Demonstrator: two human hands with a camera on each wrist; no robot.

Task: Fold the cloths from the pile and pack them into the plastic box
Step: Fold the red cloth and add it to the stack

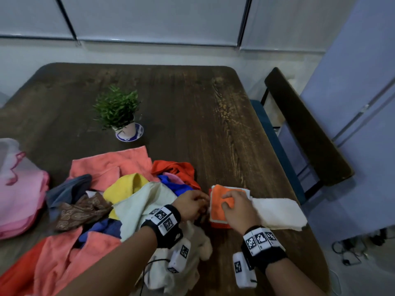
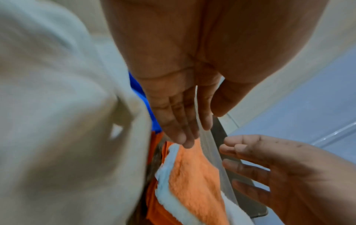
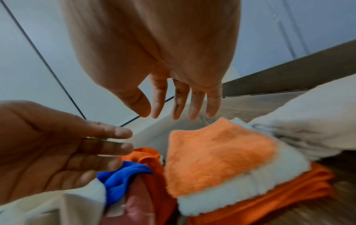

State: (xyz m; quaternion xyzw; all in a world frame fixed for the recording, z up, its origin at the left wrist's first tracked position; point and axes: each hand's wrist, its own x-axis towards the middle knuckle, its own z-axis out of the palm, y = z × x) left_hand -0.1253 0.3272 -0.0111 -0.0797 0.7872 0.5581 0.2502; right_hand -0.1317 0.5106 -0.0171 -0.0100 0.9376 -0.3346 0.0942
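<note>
A folded fluffy orange cloth [image 1: 221, 192] with a white border lies on a darker orange folded cloth near the table's right edge. My right hand [image 1: 235, 205] is over it with straight, spread fingers; in the right wrist view the right hand [image 3: 173, 103] hovers just above the orange cloth [image 3: 212, 155]. My left hand [image 1: 193, 202] is at the stack's left side, fingers straight; the left hand's [image 2: 183, 121] fingertips touch the orange cloth [image 2: 192, 175]. The unfolded pile [image 1: 128, 189] spreads to the left. The translucent plastic box [image 1: 6, 150] at the far left holds pink cloths.
A white cloth [image 1: 277, 212] lies under the stack and reaches toward the table's right edge. A cream cloth [image 1: 149, 201] lies under my left wrist. A potted plant [image 1: 119, 112] stands behind the pile. A dark chair [image 1: 303, 129] stands at the right.
</note>
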